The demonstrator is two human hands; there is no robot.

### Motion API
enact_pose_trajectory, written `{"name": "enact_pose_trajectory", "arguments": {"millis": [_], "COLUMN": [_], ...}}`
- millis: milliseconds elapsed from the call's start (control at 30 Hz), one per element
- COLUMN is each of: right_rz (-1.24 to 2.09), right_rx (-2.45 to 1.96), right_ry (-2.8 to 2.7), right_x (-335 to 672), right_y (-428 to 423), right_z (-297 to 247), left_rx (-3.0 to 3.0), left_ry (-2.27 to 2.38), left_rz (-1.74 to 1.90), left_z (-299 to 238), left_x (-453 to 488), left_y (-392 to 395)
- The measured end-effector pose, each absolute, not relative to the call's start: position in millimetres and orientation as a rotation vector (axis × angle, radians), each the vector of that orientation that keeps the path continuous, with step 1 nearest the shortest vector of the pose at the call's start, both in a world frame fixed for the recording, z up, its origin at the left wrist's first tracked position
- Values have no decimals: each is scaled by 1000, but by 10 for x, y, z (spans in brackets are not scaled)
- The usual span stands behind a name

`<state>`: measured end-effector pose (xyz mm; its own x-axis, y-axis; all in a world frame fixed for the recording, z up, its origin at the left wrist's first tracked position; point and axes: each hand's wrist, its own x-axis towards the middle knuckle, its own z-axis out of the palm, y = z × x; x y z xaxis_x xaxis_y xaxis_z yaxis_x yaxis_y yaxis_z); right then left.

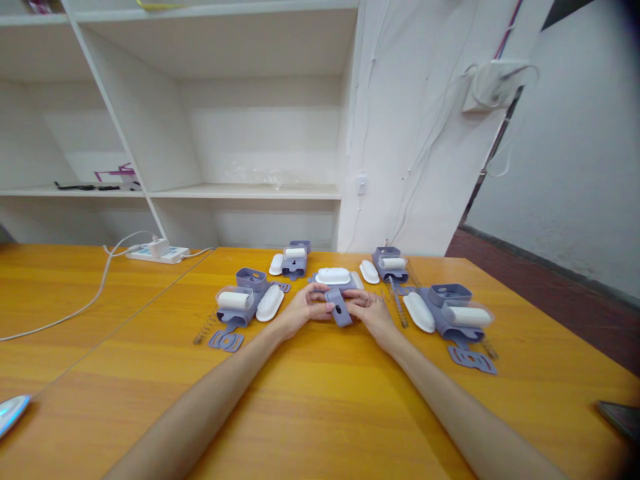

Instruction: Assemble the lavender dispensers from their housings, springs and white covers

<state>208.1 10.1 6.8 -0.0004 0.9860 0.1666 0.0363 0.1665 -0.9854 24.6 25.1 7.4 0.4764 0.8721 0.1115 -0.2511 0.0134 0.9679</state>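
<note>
Bare forearms [215, 393] outstretched in a V, left hand [300, 308] and right hand [375, 312] close together, fingers [316, 288] bent.

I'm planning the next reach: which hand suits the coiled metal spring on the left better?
Probably the left hand: it is nearer the coiled metal spring than the right hand. Both hold the grey-purple plastic piece.

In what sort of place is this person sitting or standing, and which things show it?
Probably a small workshop or assembly room: similar groups of grey-purple plastic housings and white oval plastic covers are spread on a long, orange-brown wood-grain table, with white open shelving behind.
</note>
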Motion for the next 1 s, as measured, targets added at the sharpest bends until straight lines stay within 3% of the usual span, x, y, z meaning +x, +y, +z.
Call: {"name": "enact_pose_trajectory", "arguments": {"millis": [500,1000], "right_rz": [1231,937], "right_rx": [-897,-985], "right_ry": [-1137,-1498], "right_x": [2193,2030], "right_y": [81,47], "right_z": [60,61], "left_rx": [1380,1257], "left_ry": [650,721], "left_rz": [936,1076], "left_z": [118,62], "left_x": [279,309], "left_y": [189,217]}}
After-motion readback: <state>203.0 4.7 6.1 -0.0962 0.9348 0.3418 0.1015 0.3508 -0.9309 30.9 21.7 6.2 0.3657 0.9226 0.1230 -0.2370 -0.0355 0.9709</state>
